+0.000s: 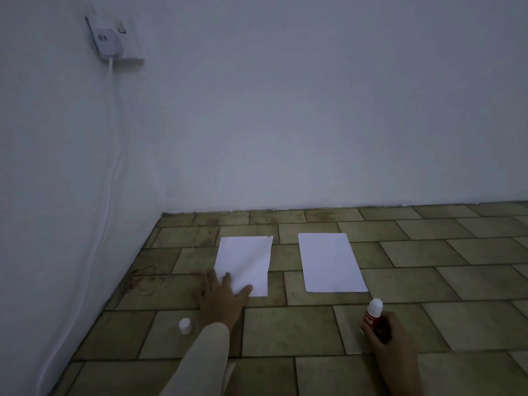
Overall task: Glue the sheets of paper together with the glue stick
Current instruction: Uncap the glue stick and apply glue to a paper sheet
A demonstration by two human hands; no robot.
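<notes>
Two white paper sheets lie side by side on the tiled floor, with a gap of one tile width between them. My left hand (pixel 221 297) rests flat with fingers spread on the near left corner of the left sheet (pixel 246 261), which looks like more than one layer at its far edge. The right sheet (pixel 331 262) lies untouched. My right hand (pixel 390 342) grips a red glue stick (pixel 373 317), held upright near the right sheet's near corner, its white tip uncovered. A small white cap (pixel 185 325) stands on the floor left of my left wrist.
White walls meet in a corner at the far left of the olive tiled floor (pixel 428 252). A wall socket with a white plug (pixel 110 42) sits high on the left wall, and its white cable (pixel 110 181) runs down along the wall to the floor.
</notes>
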